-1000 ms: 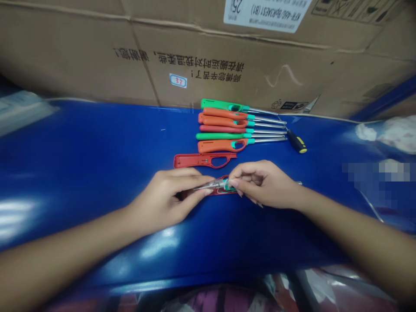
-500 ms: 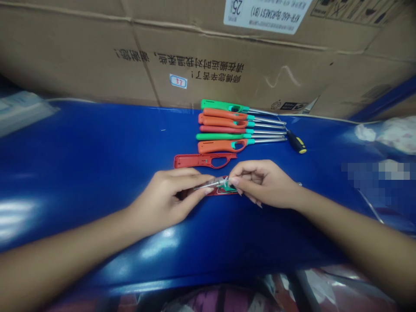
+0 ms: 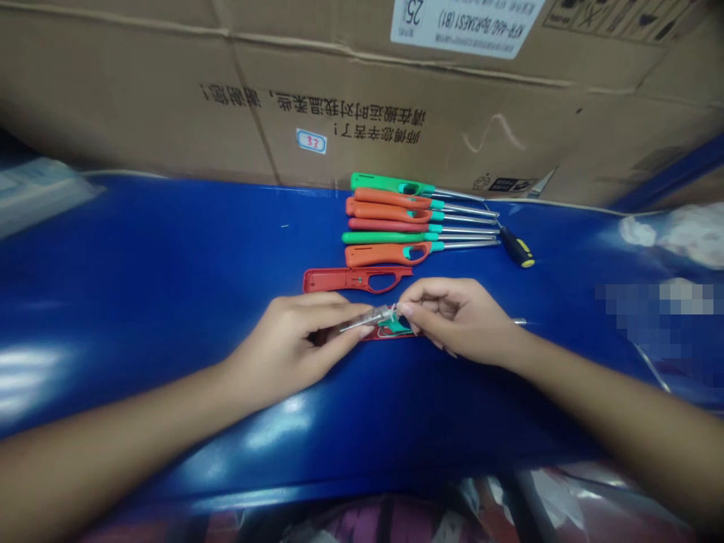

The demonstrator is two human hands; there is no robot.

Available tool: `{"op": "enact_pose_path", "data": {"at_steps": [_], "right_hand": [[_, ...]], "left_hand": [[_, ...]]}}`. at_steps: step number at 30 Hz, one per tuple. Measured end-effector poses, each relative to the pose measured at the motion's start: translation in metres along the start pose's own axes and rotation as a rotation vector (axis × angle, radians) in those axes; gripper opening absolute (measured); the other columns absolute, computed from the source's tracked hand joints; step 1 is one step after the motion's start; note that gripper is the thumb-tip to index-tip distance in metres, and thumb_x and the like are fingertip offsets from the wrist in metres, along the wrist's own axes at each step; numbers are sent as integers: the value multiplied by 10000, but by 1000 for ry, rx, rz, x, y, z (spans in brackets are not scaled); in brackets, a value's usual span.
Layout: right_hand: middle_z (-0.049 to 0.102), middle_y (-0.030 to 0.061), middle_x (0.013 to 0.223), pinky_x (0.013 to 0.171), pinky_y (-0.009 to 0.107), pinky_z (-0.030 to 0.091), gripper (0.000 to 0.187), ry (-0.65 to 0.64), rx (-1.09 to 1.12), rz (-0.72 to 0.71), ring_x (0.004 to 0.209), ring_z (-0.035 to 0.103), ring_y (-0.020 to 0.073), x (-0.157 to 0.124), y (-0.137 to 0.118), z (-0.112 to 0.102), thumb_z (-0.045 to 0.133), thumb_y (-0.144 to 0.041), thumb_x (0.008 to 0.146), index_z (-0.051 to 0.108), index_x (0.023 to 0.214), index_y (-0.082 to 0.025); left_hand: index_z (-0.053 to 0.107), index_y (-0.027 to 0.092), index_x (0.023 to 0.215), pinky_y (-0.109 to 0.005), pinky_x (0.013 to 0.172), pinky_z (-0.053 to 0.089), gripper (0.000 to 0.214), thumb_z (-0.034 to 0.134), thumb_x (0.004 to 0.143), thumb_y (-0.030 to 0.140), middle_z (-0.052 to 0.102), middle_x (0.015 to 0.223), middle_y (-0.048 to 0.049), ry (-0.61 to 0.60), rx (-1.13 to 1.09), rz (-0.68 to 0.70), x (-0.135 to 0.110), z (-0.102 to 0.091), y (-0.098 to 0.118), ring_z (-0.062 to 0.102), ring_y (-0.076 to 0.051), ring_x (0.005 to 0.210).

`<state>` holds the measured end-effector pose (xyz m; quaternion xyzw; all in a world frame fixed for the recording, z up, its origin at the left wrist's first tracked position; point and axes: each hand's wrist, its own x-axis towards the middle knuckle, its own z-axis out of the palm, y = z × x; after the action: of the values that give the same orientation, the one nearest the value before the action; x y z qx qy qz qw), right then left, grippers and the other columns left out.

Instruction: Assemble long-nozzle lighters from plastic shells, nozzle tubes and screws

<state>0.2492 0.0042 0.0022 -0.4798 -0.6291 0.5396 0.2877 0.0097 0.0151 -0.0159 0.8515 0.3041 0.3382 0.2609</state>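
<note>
Between the thumb and fingers of my left hand (image 3: 305, 335) is a clear fuel tank (image 3: 367, 320), tilted with its right end higher. My right hand (image 3: 458, 317) pinches at that right end; what its fingertips grip is too small to make out. Beneath both hands lies an opened red lighter half (image 3: 390, 336) with a teal trigger part (image 3: 397, 324) and a thin wire in it. Its metal tip (image 3: 519, 322) shows beyond my right wrist. The other red handle shell (image 3: 356, 280) lies just behind, inner side up.
Several long-necked lighters (image 3: 390, 255) in orange, green and red lie in a row behind the shell. A black-and-yellow screwdriver (image 3: 516, 247) rests at their tips. A cardboard box (image 3: 170, 128) stands along the back of the blue table (image 3: 186, 256). Plastic bags (image 3: 690, 234) lie at right.
Both hands stay nearly in place on the tank. My right fingertips have shifted very slightly, and more of the metal tip shows past my right wrist.
</note>
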Motion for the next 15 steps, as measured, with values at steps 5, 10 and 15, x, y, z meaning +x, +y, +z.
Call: {"op": "enact_pose_path", "data": {"at_steps": [5, 10, 15], "right_hand": [[535, -48, 591, 389, 183, 331, 273, 3, -22, -23, 442, 437, 45, 0, 3, 0, 637, -427, 900, 615, 846, -160], [539, -46, 596, 405, 192, 322, 277, 1, -30, -35, 446, 432, 45, 1, 5, 0, 645, -427, 895, 620, 842, -156], [530, -53, 590, 409, 194, 316, 264, 2, -28, -32, 440, 427, 44, 1, 5, 0, 662, -417, 888, 620, 843, -160]], "left_hand": [[770, 195, 1115, -240, 767, 603, 214, 668, 935, 252, 788, 999, -59, -11, -17, 13, 0, 0, -1, 743, -164, 841], [767, 190, 1129, -212, 743, 588, 223, 675, 929, 223, 787, 992, -53, -19, -23, 22, 1, 0, -1, 740, -149, 831], [765, 185, 1124, -207, 730, 583, 216, 666, 934, 215, 788, 991, -52, -26, -32, 32, 2, -1, 0, 743, -150, 837]]}}
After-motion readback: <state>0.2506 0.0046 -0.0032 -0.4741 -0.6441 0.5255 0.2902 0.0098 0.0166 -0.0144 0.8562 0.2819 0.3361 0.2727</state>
